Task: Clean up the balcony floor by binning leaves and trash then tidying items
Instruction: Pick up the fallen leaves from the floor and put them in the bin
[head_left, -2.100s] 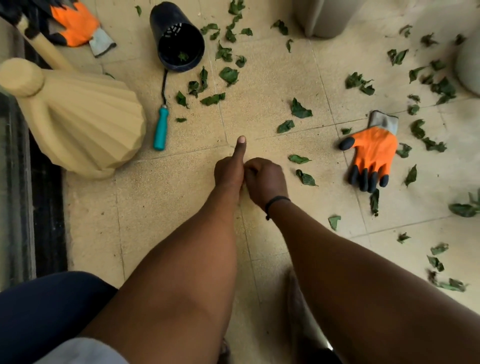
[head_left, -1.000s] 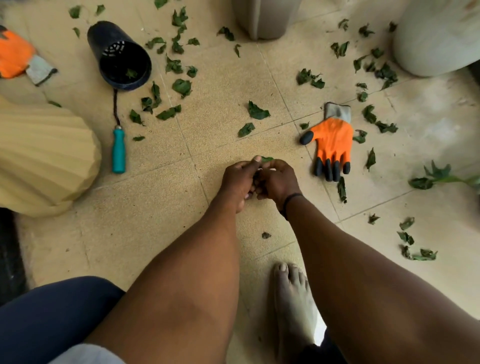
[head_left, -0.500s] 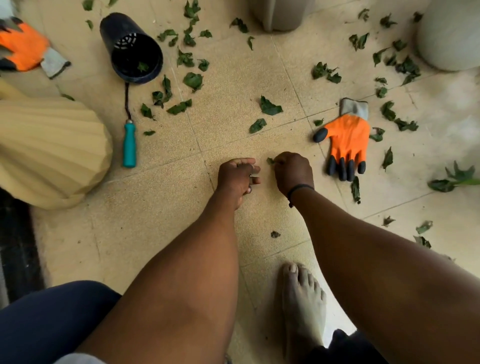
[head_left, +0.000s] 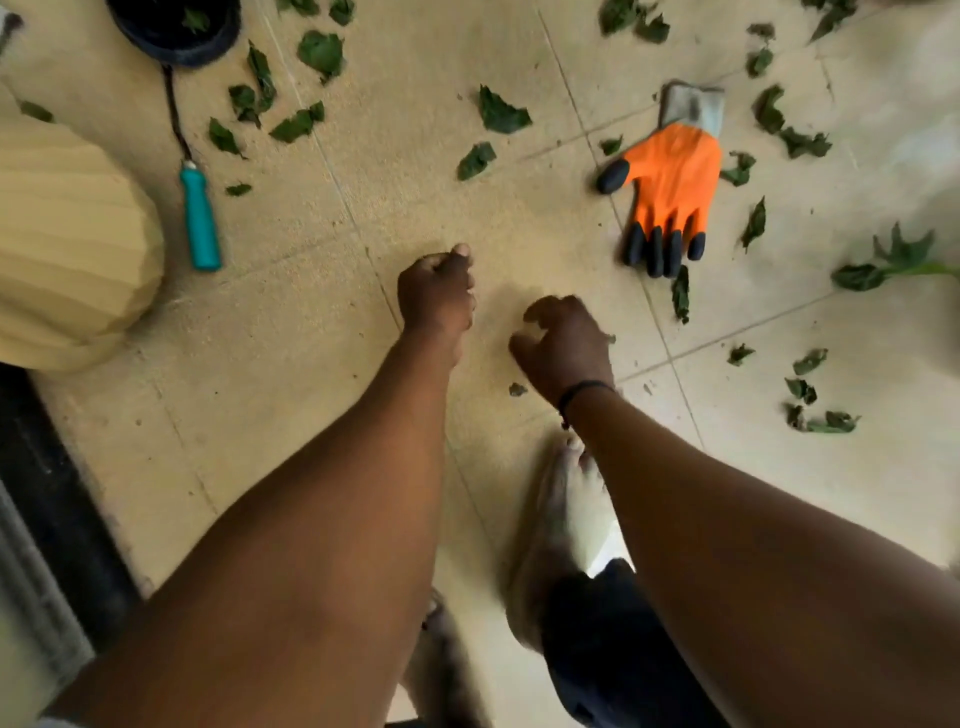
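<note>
A beige tiled balcony floor (head_left: 291, 332) fills the view, with green leaves (head_left: 501, 111) scattered mostly across its far half. A ribbed tan vase (head_left: 67, 244) lies at left beside a teal-handled tool (head_left: 200, 221); an orange glove (head_left: 670, 182) lies at right. The left hand (head_left: 436, 296) is fisted, contents hidden; the right hand (head_left: 563, 345) hovers loosely curled, holding nothing visible, just beside a leaf scrap (head_left: 517, 389).

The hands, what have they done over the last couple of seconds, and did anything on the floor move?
The hands met over a leaf and picked it up, then parted. The left hand is now a closed fist; whether it holds leaves cannot be seen. The right hand has drawn back, fingers loosely curled above a small leaf scrap. The orange glove, teal-handled tool and scattered leaves stayed put.
</note>
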